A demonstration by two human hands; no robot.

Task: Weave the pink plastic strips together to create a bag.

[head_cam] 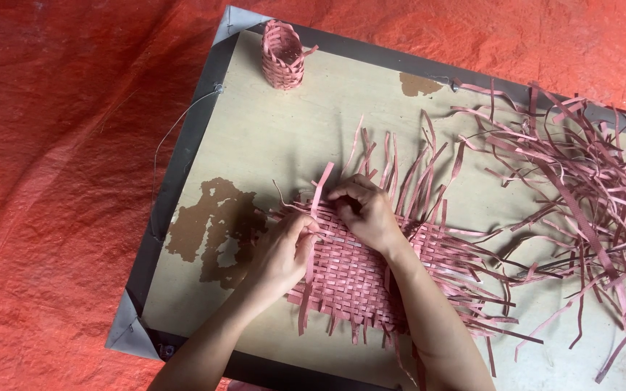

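Note:
A flat woven mat of pink strips [356, 279] lies on a pale board [277, 137] with loose ends sticking out on all sides. My left hand [280, 253] pinches a single pink strip [319, 194] at the mat's far left edge, the strip standing up and away from me. My right hand [367, 213] rests on the mat's far edge beside it, fingers curled down on the weave and touching the same strip.
A small woven pink cylinder [282, 56] stands near the board's far left corner. A heap of loose pink strips [581, 188] covers the board's right side. The board has a grey frame [182, 166] and lies on an orange tarp [52, 181].

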